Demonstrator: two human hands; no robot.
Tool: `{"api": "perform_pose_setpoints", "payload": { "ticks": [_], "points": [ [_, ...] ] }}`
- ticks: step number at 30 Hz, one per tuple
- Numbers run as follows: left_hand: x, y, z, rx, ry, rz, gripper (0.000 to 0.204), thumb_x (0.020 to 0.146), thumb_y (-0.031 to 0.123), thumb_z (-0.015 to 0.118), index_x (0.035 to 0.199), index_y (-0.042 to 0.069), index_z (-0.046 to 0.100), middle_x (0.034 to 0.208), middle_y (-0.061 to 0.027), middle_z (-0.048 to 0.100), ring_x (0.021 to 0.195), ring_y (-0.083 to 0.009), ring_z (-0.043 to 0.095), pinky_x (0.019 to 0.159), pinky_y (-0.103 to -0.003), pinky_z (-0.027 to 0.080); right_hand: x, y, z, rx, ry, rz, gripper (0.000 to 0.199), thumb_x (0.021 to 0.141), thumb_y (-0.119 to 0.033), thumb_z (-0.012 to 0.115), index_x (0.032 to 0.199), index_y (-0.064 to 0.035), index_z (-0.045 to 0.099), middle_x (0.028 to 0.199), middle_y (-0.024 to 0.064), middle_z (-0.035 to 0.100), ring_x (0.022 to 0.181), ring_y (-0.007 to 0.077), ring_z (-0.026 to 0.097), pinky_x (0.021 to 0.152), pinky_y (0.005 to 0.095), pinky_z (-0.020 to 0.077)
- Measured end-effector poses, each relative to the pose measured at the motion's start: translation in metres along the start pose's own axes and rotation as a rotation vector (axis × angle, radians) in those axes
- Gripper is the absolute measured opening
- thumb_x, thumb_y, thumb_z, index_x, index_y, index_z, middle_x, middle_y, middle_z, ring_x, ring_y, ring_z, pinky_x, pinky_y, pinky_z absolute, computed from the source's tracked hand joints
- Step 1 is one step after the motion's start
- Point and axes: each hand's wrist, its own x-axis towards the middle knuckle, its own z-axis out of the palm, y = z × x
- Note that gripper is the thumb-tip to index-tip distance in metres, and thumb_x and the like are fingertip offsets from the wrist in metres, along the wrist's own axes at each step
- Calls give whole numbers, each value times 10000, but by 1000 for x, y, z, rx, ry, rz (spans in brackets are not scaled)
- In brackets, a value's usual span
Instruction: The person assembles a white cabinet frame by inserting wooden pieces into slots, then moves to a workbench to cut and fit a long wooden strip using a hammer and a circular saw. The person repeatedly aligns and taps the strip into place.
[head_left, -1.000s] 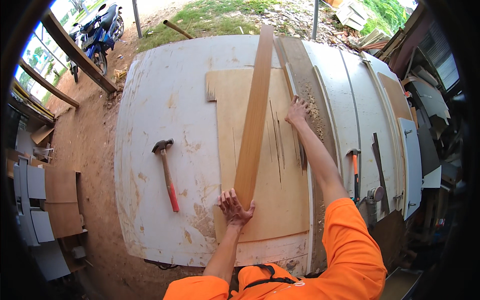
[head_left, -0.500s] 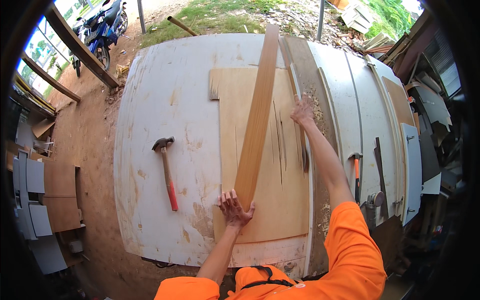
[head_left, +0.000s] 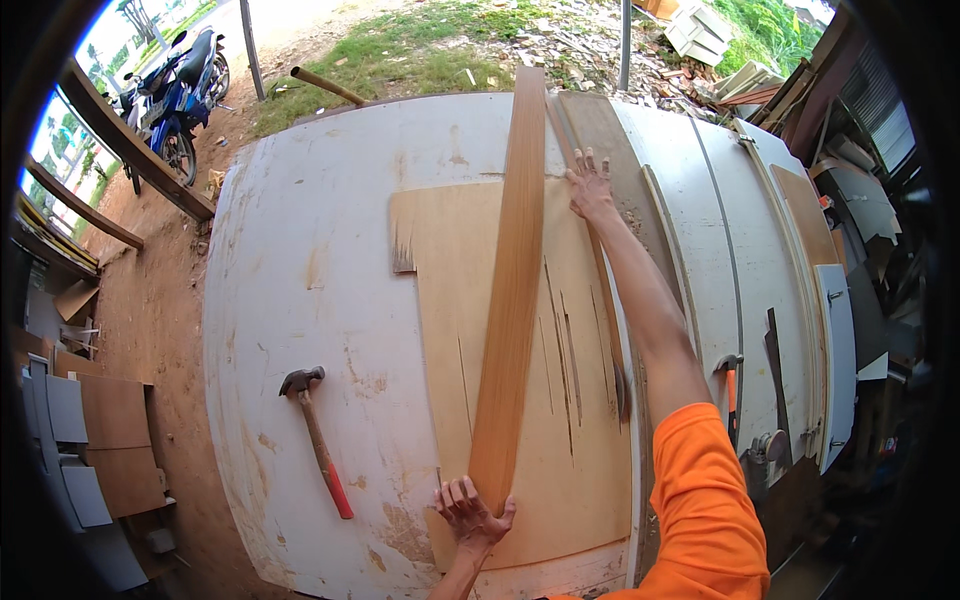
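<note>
A long brown wooden plank lies lengthwise over a thin, split plywood sheet. My left hand closes round the plank's near end, fingers on its left side and thumb on its right. Farther off, my right hand has its fingers stretched forward, right of the plank and apart from it. Beneath that hand runs a narrow dark strip along the sheet's right edge; whether the hand touches it I cannot tell. A claw hammer with a red grip lies left of the sheet.
These things lie on a worn white worktop. Right of my forearm are a second hammer, a dark flat bar and raised board edges. Stacked panels stand at the left. A motorcycle is parked beyond a post.
My right hand has moved farther away along the strip, its fingers now more spread. The plank looks slightly straighter, with my left hand still at its near end. The whole view has shifted.
</note>
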Motion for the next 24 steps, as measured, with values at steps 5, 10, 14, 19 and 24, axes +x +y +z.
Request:
{"api": "perform_pose_setpoints", "payload": {
  "ticks": [5,10,14,19,24],
  "points": [
    [1,1,-1,-11,-7,-17,944,785,597,686,1399,-33,341,1319,-231,352,1331,-447,280,1145,-626,232,15,-4,12,-220,117,-9,549,987,-244,519,1530,-222,439,1658,85,215,1556,332,106,1216,606,137],
    [2,1,-3,-13,-24,-16,966,783,605,688,1415,-27,321,1317,-234,351,1330,-446,286,1143,-629,232,21,2,-3,-387,181,-66,484,970,-280,534,1447,-202,541,1570,110,351,1521,350,196,1183,627,193],
    [1,0,-1,-3,-4,-8,951,786,606,679,1405,-30,337,1314,-238,364,1323,-447,302,1138,-629,242,22,-3,-6,-147,90,67,502,907,-349,656,1385,-218,581,1492,141,439,1453,386,322,1120,626,312],
    [1,0,0,-23,13,0,945,788,608,674,1404,-32,352,1315,-242,381,1319,-447,315,1132,-629,253,26,-4,5,54,124,193,487,895,-280,689,1361,-197,574,1380,150,534,1298,425,498,957,605,481],
    [1,0,-1,-14,8,-1,951,779,603,685,1404,-27,344,1329,-248,366,1316,-438,315,1132,-626,241,33,-14,9,60,124,299,574,902,-235,680,1425,-144,459,1304,197,583,1099,397,646,733,525,598]
  ]
}}
